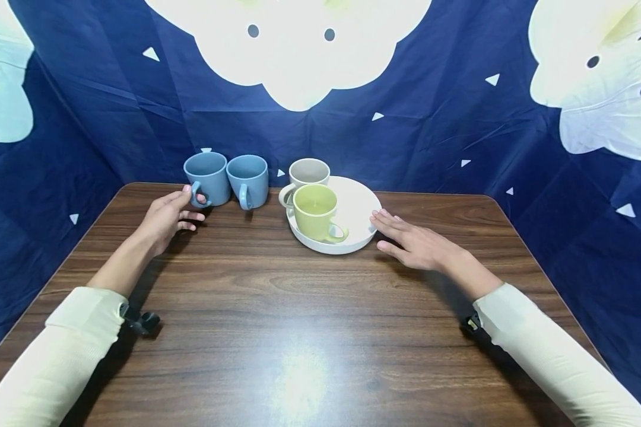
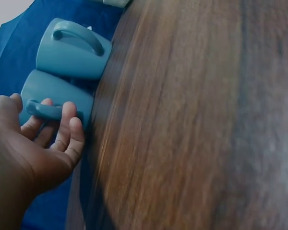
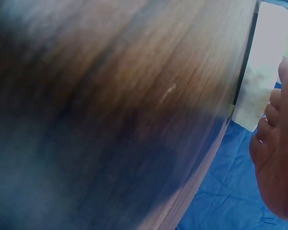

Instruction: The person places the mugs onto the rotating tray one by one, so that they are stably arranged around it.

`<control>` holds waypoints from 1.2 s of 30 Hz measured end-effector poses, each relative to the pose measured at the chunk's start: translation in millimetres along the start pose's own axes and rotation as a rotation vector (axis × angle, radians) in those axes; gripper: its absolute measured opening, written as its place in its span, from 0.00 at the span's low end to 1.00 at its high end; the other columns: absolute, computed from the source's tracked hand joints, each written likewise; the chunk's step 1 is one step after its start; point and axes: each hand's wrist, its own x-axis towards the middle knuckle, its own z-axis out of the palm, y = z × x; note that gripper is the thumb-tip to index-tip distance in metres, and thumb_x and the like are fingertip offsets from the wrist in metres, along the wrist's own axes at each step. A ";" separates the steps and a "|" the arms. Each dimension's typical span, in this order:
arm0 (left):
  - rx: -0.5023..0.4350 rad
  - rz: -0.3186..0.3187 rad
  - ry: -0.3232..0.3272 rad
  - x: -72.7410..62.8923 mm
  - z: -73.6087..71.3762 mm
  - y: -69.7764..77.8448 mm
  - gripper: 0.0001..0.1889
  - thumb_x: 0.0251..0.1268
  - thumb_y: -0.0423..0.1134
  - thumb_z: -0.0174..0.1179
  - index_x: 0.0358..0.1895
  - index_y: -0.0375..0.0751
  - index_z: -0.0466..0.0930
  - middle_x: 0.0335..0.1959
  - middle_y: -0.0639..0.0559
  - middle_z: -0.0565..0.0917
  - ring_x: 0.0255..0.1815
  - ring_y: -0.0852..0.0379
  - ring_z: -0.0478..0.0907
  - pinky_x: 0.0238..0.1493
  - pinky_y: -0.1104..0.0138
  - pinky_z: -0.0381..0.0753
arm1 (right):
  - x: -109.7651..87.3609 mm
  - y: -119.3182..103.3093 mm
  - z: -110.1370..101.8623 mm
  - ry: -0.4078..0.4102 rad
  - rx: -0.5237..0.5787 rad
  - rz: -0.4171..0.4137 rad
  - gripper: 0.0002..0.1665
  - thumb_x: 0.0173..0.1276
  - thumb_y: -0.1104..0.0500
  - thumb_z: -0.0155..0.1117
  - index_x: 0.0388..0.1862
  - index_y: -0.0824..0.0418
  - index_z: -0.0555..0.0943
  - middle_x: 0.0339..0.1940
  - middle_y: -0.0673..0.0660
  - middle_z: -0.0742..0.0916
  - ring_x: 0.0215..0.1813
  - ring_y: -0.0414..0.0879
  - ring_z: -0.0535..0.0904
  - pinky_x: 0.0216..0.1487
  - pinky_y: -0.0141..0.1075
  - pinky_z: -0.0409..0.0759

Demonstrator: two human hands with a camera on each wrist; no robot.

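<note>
Two blue mugs stand side by side at the table's back left. At the left blue mug (image 1: pixel 208 175), my left hand (image 1: pixel 165 219) has its index finger hooked through the handle (image 2: pixel 50 111) and its thumb close against it; the other fingers stay loosely bent. The second blue mug (image 1: pixel 248 178) has its handle facing me. A white round tray (image 1: pixel 360 204) holds a green mug (image 1: pixel 315 216) in front of a pale grey mug (image 1: pixel 308 171). My right hand (image 1: pixel 419 243) lies with straight fingers at the tray's right rim, holding nothing.
The brown wooden table (image 1: pixel 278 308) has rounded back corners. Right behind its back edge hangs a dark blue cloth (image 1: pixel 432 142) with white cloud shapes, and it continues along both sides. The blue mugs stand close to that back edge.
</note>
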 end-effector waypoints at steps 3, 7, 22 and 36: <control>-0.013 -0.001 -0.021 1.9 1.1 -0.5 0.23 0.92 0.62 0.47 0.58 0.51 0.85 0.50 0.65 0.90 0.43 0.64 0.89 0.39 0.70 0.86 | -0.6 -0.6 0.6 0.005 -0.007 -0.008 0.41 0.94 0.40 0.53 0.96 0.49 0.57 0.98 0.52 0.59 0.97 0.56 0.53 0.95 0.61 0.59; -0.053 0.003 -0.032 4.3 2.7 -0.6 0.25 0.92 0.63 0.43 0.57 0.52 0.86 0.50 0.63 0.90 0.43 0.63 0.89 0.39 0.68 0.86 | -1.6 -0.8 1.5 0.006 -0.013 -0.012 0.41 0.94 0.39 0.53 0.96 0.49 0.58 0.97 0.52 0.59 0.97 0.56 0.53 0.94 0.62 0.60; -0.199 -0.009 -0.129 9.2 2.5 -0.6 0.30 0.94 0.60 0.38 0.55 0.48 0.90 0.50 0.61 0.95 0.44 0.58 0.91 0.43 0.66 0.87 | -4.4 -2.3 1.6 0.002 0.013 -0.016 0.41 0.94 0.37 0.51 0.96 0.47 0.56 0.97 0.49 0.58 0.97 0.54 0.53 0.95 0.60 0.58; -0.210 -0.014 -0.163 11.8 3.8 -1.7 0.28 0.91 0.61 0.39 0.62 0.46 0.85 0.54 0.61 0.96 0.43 0.58 0.91 0.44 0.66 0.91 | -5.5 -4.8 3.2 -0.009 0.013 -0.028 0.41 0.94 0.39 0.51 0.96 0.49 0.56 0.98 0.51 0.58 0.98 0.54 0.52 0.96 0.58 0.56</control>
